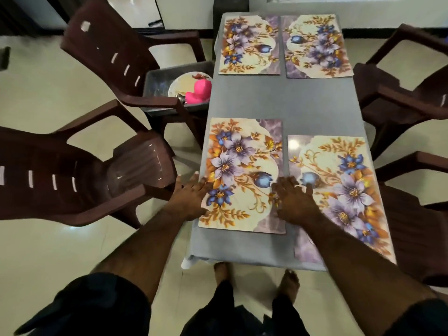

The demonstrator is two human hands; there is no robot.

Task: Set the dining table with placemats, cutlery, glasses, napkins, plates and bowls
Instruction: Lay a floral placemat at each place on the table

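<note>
Several floral placemats lie on the grey table point(286, 98). The near left placemat point(244, 170) has my left hand point(191, 197) lying flat on its left edge, fingers straight. Flat on that mat's right edge rests my right hand point(294, 197), its fingers reaching onto the near right placemat point(344, 190). Two more placemats sit at the far end, one at the far left point(249, 44) and one at the far right point(317, 47). A grey tray point(155, 78) on a chair to the left holds a plate point(181, 83) and pink objects point(200, 90).
Dark brown plastic chairs stand around the table: two on the left point(116, 54) point(72, 180) and two on the right point(407, 81) point(417, 214). My bare feet stand on the pale tiled floor at the table's near end.
</note>
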